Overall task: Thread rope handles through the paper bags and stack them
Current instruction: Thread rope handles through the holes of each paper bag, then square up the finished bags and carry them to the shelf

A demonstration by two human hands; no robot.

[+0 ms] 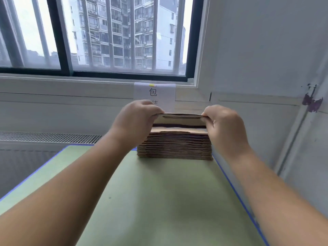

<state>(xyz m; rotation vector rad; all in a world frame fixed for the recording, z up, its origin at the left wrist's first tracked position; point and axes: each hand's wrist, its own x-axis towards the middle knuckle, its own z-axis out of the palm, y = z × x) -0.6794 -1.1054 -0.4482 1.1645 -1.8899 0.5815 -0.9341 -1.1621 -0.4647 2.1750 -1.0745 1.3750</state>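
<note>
Seen from my head, my left hand (134, 118) and right hand (225, 125) are both closed down narrow. Each pinches one end of the top paper bag (179, 119), the left fingers (152, 110) curled over its left edge and the right ones over its right edge. The fingertips tuck out of sight behind the paper, so I cannot tell how far they reach. The bag is flat, folded brown kraft paper, matte and slightly wavy along its near edge, held level between my hands. A dark band runs under it, and I cannot tell whether that is shadow or part of the bag. Directly below my fingers sits the stack of bags (174, 146), a thick block of the same brown paper with uneven layered edges. Its top is partly hidden by the bag I hold. The stack rests on the far end of the bench (159, 201), a smooth pale green surface with a blue rim. Beyond my fingers a white paper sheet (154, 93) hangs on the wall, its lower print covered by my left hand. A ribbed grille (49, 137) lies off to the left of that hand, and a barred window (124, 32) rises above. My forearms are cut off at the lower frame.
</note>
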